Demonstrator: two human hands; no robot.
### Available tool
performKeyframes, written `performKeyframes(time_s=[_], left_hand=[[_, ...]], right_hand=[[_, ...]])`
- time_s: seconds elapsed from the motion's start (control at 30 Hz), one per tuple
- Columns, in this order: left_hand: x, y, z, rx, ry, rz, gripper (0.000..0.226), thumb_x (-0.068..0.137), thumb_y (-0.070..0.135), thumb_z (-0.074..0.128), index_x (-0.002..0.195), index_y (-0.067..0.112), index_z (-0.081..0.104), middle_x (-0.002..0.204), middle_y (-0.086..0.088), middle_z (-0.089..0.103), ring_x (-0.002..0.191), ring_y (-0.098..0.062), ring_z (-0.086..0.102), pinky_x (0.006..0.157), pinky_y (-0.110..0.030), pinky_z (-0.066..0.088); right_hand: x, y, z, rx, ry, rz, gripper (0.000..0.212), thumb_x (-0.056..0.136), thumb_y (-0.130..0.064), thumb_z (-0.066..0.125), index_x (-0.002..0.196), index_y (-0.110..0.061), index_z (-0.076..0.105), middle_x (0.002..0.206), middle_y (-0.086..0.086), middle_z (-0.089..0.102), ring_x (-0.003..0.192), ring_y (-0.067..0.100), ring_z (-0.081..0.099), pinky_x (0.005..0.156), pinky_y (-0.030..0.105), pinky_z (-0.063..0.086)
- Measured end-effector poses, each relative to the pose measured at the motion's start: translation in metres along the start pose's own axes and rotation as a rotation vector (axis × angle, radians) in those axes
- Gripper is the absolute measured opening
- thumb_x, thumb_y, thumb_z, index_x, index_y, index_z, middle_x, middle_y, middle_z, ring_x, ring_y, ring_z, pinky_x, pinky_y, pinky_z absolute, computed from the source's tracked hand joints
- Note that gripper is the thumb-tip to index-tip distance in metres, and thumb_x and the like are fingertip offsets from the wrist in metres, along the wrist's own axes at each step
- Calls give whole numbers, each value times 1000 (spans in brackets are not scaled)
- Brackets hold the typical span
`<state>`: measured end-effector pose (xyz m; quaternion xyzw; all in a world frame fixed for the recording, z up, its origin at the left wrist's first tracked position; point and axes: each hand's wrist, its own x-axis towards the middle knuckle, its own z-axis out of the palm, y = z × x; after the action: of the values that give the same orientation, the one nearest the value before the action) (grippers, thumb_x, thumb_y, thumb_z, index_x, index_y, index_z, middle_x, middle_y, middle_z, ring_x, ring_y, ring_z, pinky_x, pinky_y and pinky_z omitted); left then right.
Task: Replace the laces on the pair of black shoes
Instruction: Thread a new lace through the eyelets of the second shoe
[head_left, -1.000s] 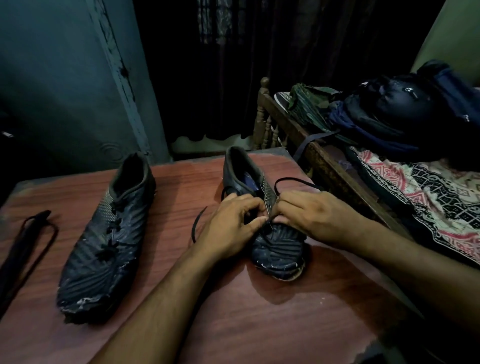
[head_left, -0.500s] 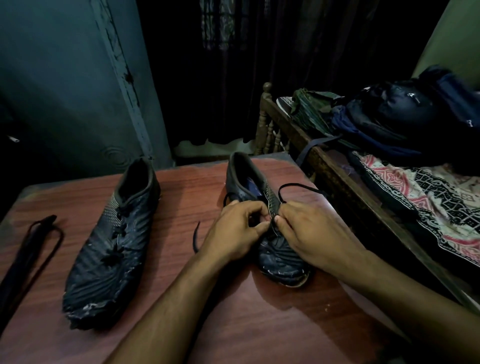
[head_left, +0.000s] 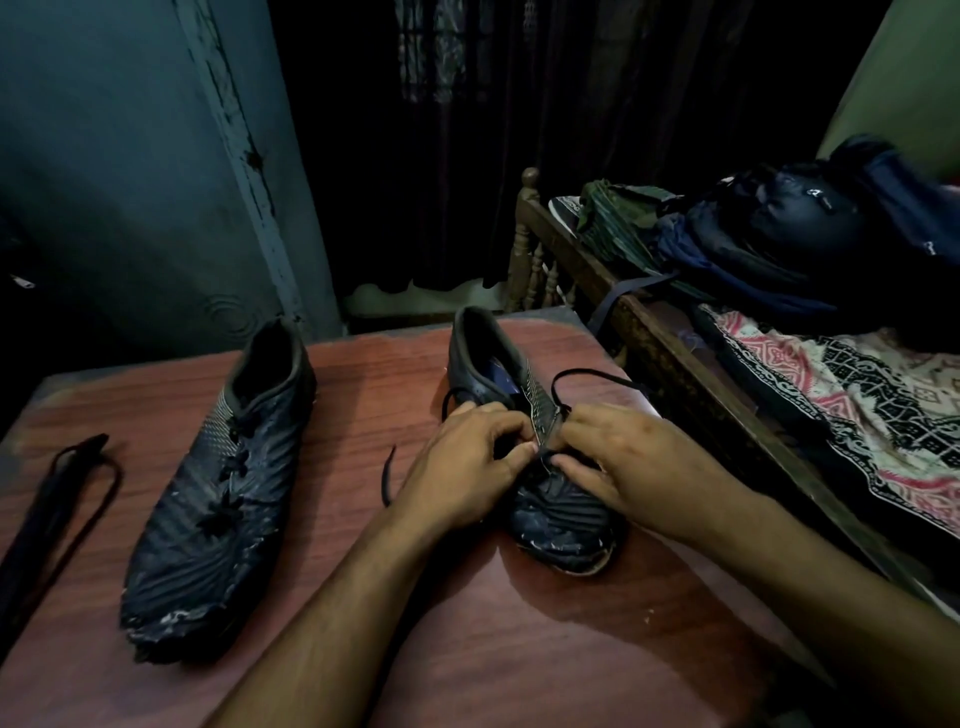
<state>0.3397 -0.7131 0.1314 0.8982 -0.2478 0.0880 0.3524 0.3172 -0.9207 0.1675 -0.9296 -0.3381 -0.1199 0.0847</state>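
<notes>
Hands meet over the middle of the right-hand black shoe (head_left: 540, 467), seen from your head camera looking down at a reddish wooden table (head_left: 467, 649). Your left hand (head_left: 462, 467) curls its fingers at the eyelet area, thumb and forefinger pinching the black lace (head_left: 582, 375) where it enters the shoe. Your right hand (head_left: 628, 467) faces it, fingertips curled in and pinching the same lace close to the left hand's fingers; the dim light hides the exact eyelet. One loop of that lace arches up behind your right hand, and a loose end (head_left: 387, 475) lies on the table just left of your left wrist. This shoe points its scuffed toe toward you, heel away.

The other black shoe (head_left: 218, 499) lies well apart to the left, toe also toward you, with dark eyelet holes down its front. Near the table's left edge lies a bundle of black laces (head_left: 57, 499). To the right stands a wooden bed frame (head_left: 649, 332) with a patterned cloth (head_left: 831, 395) and a dark bag (head_left: 769, 234) on it.
</notes>
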Motion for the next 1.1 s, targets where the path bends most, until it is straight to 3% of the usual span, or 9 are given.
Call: performKeyframes(time_s=[0.17,0.33,0.5,0.57,0.67,0.73,0.9,1.1], left_hand=[[1,-2,-4,-61,2,37,13,84,38,66,91,29,71,85,15,58,80,-3,47,75,-24,35],[1,-1,-2,-133,40,-2,9,86,26,76,93,30,75,90,14,60,90,-5,56,80,-21,41],[0,0,-5,-194,60,-20,25,77,12,84,83,34,72,93,11,62,90,3,59,75,-4,37],[1,-3,-6,-201,26,-10,26,78,12,83,83,34,71,94,12,63,91,2,60,78,-7,40],[2,-6,-6,-158,-63,12,6,85,29,74,91,30,74,98,13,62,96,-4,57,87,-25,45],[1,-9,-4,-138,-92,14,10,87,35,69,93,30,74,97,14,60,95,-6,56,87,-31,44],[2,-6,-2,-174,-64,-39,2,82,44,67,81,42,65,91,13,60,93,-10,59,84,-35,48],[1,1,1,-154,-1,-69,4,83,31,71,81,34,70,88,10,62,87,-7,60,81,-30,48]], right_hand=[[2,-8,9,44,110,137,16,89,-38,51,86,-23,53,83,-10,51,79,12,52,69,34,49],[4,-18,20,59,200,279,18,83,-39,44,80,-22,48,76,-12,43,74,16,49,70,33,43],[11,-24,24,19,176,302,17,82,-39,40,74,-25,40,72,-10,42,72,21,51,68,41,43],[11,-25,25,-8,173,305,18,82,-39,41,73,-24,42,70,-7,47,71,21,52,68,40,43],[10,-23,23,54,151,310,20,84,-39,41,74,-23,45,72,-8,47,71,18,49,69,37,43],[6,-20,20,119,118,298,20,85,-40,42,78,-23,49,75,-10,47,73,15,48,69,33,43],[-3,-17,7,75,45,246,18,86,-41,53,93,-25,59,86,-11,57,84,12,57,78,28,46],[3,-23,10,-124,54,246,18,88,-40,42,82,-24,48,81,-5,56,80,22,58,74,40,45]])
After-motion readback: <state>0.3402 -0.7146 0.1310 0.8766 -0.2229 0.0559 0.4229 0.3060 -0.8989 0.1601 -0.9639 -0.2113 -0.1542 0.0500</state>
